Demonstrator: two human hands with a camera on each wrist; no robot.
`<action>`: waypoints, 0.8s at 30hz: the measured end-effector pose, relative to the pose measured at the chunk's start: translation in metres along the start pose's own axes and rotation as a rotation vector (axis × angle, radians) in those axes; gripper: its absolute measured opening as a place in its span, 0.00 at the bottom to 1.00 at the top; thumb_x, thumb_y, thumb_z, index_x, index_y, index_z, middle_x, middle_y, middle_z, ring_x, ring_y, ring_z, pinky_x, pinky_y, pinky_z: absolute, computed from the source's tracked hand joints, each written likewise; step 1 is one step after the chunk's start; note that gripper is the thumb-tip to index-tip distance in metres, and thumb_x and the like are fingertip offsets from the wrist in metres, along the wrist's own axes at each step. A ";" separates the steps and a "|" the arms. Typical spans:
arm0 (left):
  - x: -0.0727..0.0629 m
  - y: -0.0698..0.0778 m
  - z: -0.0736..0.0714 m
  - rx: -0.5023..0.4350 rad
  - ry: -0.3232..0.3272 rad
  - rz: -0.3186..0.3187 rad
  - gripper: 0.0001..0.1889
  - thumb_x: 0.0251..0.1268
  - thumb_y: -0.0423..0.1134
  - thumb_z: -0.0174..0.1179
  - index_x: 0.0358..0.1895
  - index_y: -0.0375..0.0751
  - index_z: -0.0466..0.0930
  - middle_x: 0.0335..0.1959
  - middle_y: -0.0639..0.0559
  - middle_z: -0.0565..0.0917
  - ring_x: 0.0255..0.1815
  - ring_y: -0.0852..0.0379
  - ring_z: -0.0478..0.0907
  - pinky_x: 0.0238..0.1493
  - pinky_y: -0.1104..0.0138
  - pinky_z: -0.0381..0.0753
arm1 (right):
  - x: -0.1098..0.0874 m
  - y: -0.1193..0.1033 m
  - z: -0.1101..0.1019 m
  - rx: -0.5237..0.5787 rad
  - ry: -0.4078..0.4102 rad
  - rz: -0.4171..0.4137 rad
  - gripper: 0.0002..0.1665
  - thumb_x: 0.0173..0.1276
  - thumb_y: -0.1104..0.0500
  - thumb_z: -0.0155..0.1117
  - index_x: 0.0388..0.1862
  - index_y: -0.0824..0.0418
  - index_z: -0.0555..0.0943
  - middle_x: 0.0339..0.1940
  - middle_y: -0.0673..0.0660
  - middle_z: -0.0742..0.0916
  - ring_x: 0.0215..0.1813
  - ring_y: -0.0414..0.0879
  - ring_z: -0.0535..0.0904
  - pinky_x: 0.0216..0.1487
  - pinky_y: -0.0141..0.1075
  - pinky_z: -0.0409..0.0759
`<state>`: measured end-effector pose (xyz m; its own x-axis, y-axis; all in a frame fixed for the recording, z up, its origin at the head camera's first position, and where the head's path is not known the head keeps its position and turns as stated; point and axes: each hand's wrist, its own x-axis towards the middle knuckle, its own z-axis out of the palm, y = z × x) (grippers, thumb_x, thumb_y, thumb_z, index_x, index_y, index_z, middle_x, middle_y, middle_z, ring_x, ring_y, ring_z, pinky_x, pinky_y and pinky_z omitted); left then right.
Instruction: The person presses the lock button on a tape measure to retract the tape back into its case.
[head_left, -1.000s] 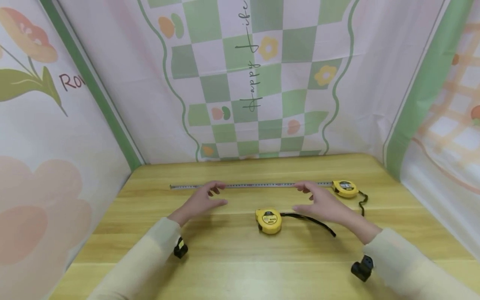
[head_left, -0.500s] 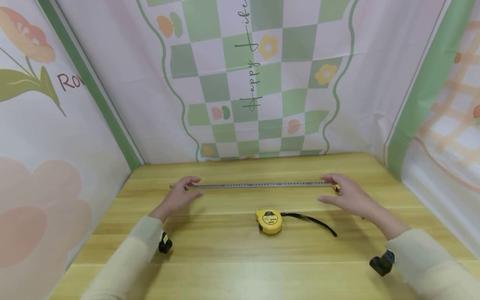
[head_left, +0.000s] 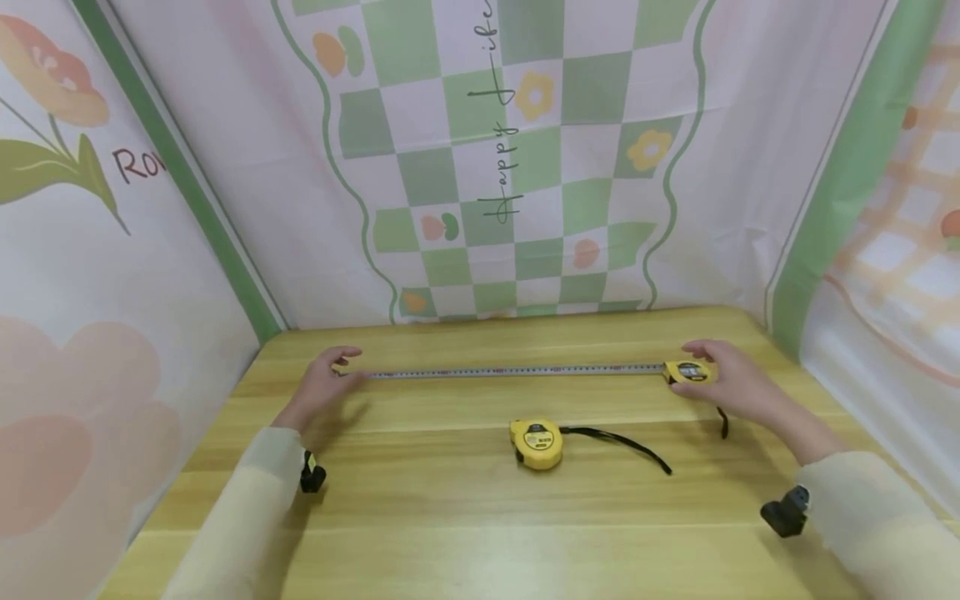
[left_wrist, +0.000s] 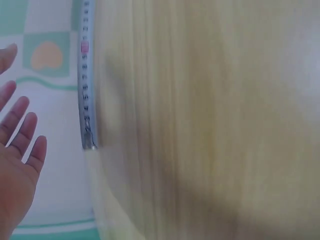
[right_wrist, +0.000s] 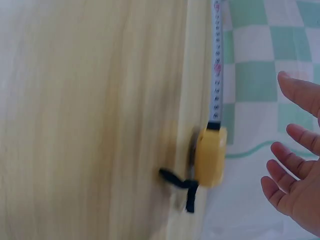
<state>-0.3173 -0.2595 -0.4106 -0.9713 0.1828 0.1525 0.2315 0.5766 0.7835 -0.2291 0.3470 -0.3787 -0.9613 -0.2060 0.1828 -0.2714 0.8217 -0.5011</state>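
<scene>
A yellow tape measure (head_left: 686, 372) lies at the back right of the table, its silver blade (head_left: 510, 372) drawn out to the left across the wood. My right hand (head_left: 731, 387) hovers over this case, thumb and fingers apart. The right wrist view shows a gap between those fingers (right_wrist: 290, 160) and the yellow case (right_wrist: 210, 157). Around the blade's hooked end (left_wrist: 90, 146), my left hand (head_left: 318, 387) is held with fingers spread, apart from it in the left wrist view. Nearer the front sits a second yellow tape measure (head_left: 537, 443), its blade retracted.
A black wrist strap (head_left: 622, 444) trails right from the nearer tape measure. Another strap (right_wrist: 180, 185) hangs off the far case. Patterned cloth (head_left: 517, 167) walls rise behind and beside the wooden table (head_left: 480, 525).
My hands have moved apart along the extended blade, the left one leftward to the hook end, the right one rightward to the case. Both tape measures have stayed put.
</scene>
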 end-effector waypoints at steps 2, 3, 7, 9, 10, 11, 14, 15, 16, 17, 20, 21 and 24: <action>0.002 -0.005 -0.003 0.022 0.001 -0.008 0.28 0.66 0.44 0.64 0.66 0.39 0.69 0.65 0.39 0.68 0.63 0.37 0.64 0.59 0.45 0.69 | 0.001 0.005 0.000 -0.013 -0.003 0.002 0.45 0.64 0.48 0.70 0.66 0.78 0.63 0.60 0.79 0.71 0.60 0.74 0.64 0.55 0.66 0.65; 0.002 -0.007 -0.004 0.034 0.000 -0.015 0.28 0.66 0.44 0.63 0.66 0.39 0.69 0.65 0.39 0.68 0.63 0.38 0.64 0.59 0.45 0.68 | 0.001 0.008 0.000 -0.017 -0.003 0.001 0.46 0.64 0.48 0.70 0.66 0.78 0.63 0.60 0.79 0.70 0.60 0.74 0.64 0.55 0.66 0.65; 0.006 -0.015 -0.006 0.064 -0.011 -0.037 0.28 0.68 0.43 0.62 0.67 0.37 0.68 0.67 0.38 0.66 0.65 0.37 0.62 0.61 0.43 0.65 | 0.003 0.018 0.001 -0.034 0.003 -0.003 0.47 0.63 0.48 0.71 0.65 0.80 0.63 0.58 0.81 0.71 0.59 0.75 0.65 0.55 0.66 0.65; 0.008 -0.018 -0.006 0.068 -0.016 -0.041 0.28 0.68 0.42 0.62 0.67 0.35 0.67 0.68 0.37 0.64 0.65 0.36 0.61 0.62 0.43 0.64 | 0.005 0.022 0.001 -0.043 0.003 -0.004 0.48 0.62 0.48 0.72 0.64 0.81 0.63 0.58 0.81 0.71 0.58 0.75 0.66 0.55 0.66 0.65; 0.008 -0.020 -0.007 0.069 -0.019 -0.041 0.28 0.68 0.42 0.61 0.67 0.33 0.67 0.68 0.36 0.64 0.66 0.36 0.60 0.62 0.42 0.63 | 0.006 0.023 0.002 -0.046 -0.001 -0.002 0.48 0.62 0.47 0.72 0.64 0.81 0.63 0.58 0.81 0.71 0.58 0.75 0.66 0.55 0.66 0.65; 0.008 -0.022 -0.007 0.071 -0.020 -0.040 0.28 0.69 0.41 0.61 0.67 0.33 0.67 0.68 0.35 0.63 0.66 0.35 0.60 0.63 0.42 0.63 | 0.008 0.025 0.002 -0.052 -0.005 0.001 0.49 0.61 0.47 0.72 0.64 0.81 0.63 0.58 0.82 0.71 0.58 0.75 0.66 0.56 0.66 0.65; 0.009 -0.027 -0.008 0.077 -0.031 -0.041 0.28 0.69 0.39 0.61 0.67 0.31 0.66 0.69 0.33 0.61 0.66 0.33 0.59 0.63 0.41 0.62 | 0.013 0.032 0.004 -0.058 -0.023 0.017 0.51 0.60 0.45 0.73 0.65 0.81 0.62 0.58 0.82 0.71 0.58 0.76 0.65 0.56 0.67 0.64; 0.009 -0.029 -0.009 0.085 -0.034 -0.036 0.27 0.69 0.38 0.60 0.67 0.30 0.65 0.68 0.32 0.61 0.66 0.33 0.60 0.63 0.41 0.62 | 0.015 0.034 0.005 -0.060 -0.030 0.025 0.52 0.60 0.45 0.73 0.66 0.81 0.61 0.58 0.83 0.70 0.58 0.77 0.65 0.56 0.67 0.64; 0.009 -0.031 -0.009 0.088 -0.038 -0.037 0.27 0.69 0.37 0.60 0.67 0.30 0.65 0.68 0.31 0.60 0.66 0.32 0.59 0.63 0.40 0.61 | 0.016 0.037 0.007 -0.056 -0.037 0.034 0.52 0.60 0.45 0.73 0.66 0.80 0.61 0.58 0.83 0.70 0.59 0.77 0.65 0.56 0.67 0.64; 0.010 -0.033 -0.010 0.095 -0.043 -0.036 0.27 0.69 0.37 0.60 0.67 0.30 0.65 0.68 0.30 0.60 0.65 0.32 0.60 0.63 0.40 0.61 | 0.018 0.039 0.008 -0.053 -0.044 0.044 0.52 0.60 0.46 0.73 0.66 0.80 0.61 0.59 0.83 0.69 0.59 0.77 0.65 0.56 0.67 0.64; 0.011 -0.037 -0.010 0.111 -0.051 -0.039 0.27 0.69 0.36 0.60 0.67 0.29 0.64 0.68 0.29 0.59 0.65 0.30 0.60 0.63 0.39 0.61 | 0.021 0.044 0.012 -0.044 -0.055 0.058 0.52 0.59 0.48 0.74 0.67 0.80 0.60 0.60 0.83 0.68 0.59 0.77 0.64 0.57 0.67 0.63; 0.011 -0.038 -0.010 0.119 -0.058 -0.037 0.27 0.69 0.35 0.59 0.67 0.28 0.64 0.68 0.28 0.59 0.65 0.30 0.60 0.63 0.39 0.60 | 0.022 0.045 0.014 -0.040 -0.057 0.058 0.51 0.60 0.49 0.74 0.67 0.80 0.60 0.60 0.83 0.68 0.60 0.77 0.63 0.58 0.67 0.63; 0.013 -0.038 -0.010 0.143 -0.066 -0.038 0.27 0.68 0.35 0.60 0.66 0.27 0.65 0.67 0.27 0.60 0.64 0.29 0.61 0.63 0.40 0.61 | 0.024 0.048 0.017 -0.044 -0.052 0.047 0.51 0.59 0.50 0.74 0.67 0.80 0.60 0.60 0.83 0.68 0.60 0.77 0.63 0.58 0.67 0.62</action>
<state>-0.3390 -0.2872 -0.4325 -0.9748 0.2081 0.0803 0.2045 0.6905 0.6938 -0.2661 0.3720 -0.4126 -0.9744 -0.1931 0.1151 -0.2247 0.8535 -0.4701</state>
